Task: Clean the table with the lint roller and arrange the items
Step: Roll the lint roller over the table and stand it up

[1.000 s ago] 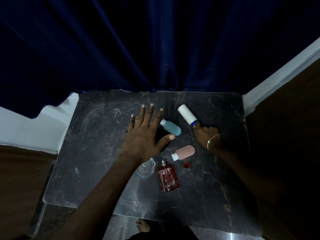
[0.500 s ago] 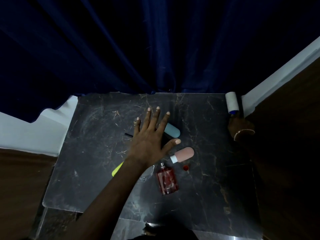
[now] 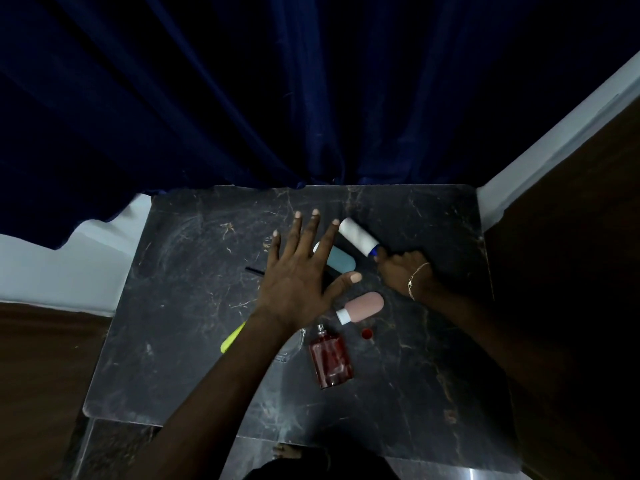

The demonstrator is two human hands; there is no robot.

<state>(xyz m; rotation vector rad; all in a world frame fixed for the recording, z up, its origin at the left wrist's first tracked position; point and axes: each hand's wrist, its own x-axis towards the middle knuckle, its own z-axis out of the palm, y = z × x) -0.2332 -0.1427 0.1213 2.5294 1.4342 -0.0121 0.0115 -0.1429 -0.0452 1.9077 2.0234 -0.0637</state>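
My right hand [image 3: 405, 275] grips the blue handle of the lint roller [image 3: 358, 236], whose white roll lies on the dark marble table [image 3: 194, 341] just right of my left fingertips. My left hand [image 3: 301, 275] lies flat with fingers spread, partly covering a teal bottle [image 3: 341, 263]. A pink bottle with a white cap [image 3: 363, 306] lies below my left thumb. A red perfume bottle [image 3: 330, 360] lies nearer me, with a small red cap [image 3: 366, 333] beside it.
A yellow-green object [image 3: 232, 337] and a clear glass piece [image 3: 289, 348] show from under my left forearm. A thin black stick [image 3: 254, 270] lies left of my left hand. A dark blue curtain [image 3: 311, 98] hangs behind the table; brown furniture flanks it.
My right hand swept the lint roller out to the table's far right edge and has brought it back to the middle, beside the teal bottle. My left hand stayed flat in place.
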